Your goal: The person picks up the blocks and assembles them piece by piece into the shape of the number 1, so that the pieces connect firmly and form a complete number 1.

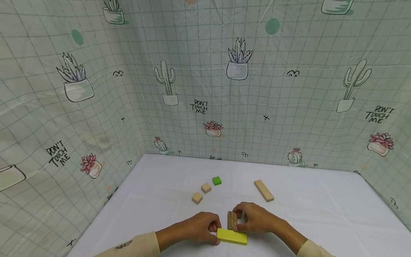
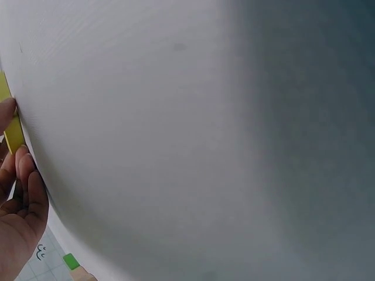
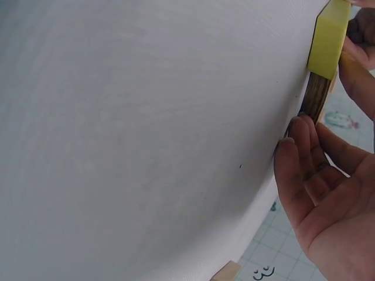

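Observation:
A flat yellow block (image 1: 232, 236) lies near the front of the white table, long side across. My left hand (image 1: 203, 227) pinches its left end, thumb at the front corner and curled fingers behind. Directly behind the yellow block, a dark brown wooden block (image 1: 232, 220) points away from me, its near end against or very close to it. The right hand (image 1: 257, 218) grips this brown block between thumb and forefinger, with the thumb down by the yellow block. In the right wrist view, the yellow block (image 3: 328, 44) partly covers the brown one (image 3: 315, 96).
Farther back lie two small pale wooden cubes (image 1: 197, 197) and a green cube (image 1: 217, 180), left of centre. A long pale wooden block (image 1: 264, 190) lies at the back right. A cactus-print cloth (image 1: 224, 92) hangs behind the white table (image 1: 321, 207) and at its sides.

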Motion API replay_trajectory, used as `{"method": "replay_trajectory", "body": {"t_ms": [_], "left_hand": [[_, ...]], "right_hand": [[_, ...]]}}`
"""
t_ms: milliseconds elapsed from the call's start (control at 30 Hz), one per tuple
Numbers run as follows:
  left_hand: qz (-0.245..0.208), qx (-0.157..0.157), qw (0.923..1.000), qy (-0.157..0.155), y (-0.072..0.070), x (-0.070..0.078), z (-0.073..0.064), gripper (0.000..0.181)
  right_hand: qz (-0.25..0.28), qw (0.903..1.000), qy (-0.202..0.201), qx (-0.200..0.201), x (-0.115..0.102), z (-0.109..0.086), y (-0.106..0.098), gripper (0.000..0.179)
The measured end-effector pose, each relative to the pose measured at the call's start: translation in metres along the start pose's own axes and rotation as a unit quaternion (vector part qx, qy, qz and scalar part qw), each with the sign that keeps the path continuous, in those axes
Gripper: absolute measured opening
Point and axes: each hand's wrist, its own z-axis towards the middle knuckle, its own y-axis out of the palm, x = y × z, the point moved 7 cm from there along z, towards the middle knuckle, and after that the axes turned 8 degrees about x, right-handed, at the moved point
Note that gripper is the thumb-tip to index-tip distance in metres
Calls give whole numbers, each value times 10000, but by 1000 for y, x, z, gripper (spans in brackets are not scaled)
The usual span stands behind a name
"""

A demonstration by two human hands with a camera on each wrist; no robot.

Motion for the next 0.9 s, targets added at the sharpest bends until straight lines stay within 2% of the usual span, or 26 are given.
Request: {"method": "replay_trajectory", "body": {"t_ms": [467,900], "left_hand": [[68,65,9998,171,-1,-1,1,24],[76,45,9999,103,0,-2,0,24]], "right_hand": [[85,10000,-5,4,0,0,0,43],[101,9999,-30,-14,-3,0,-1,47]]}}
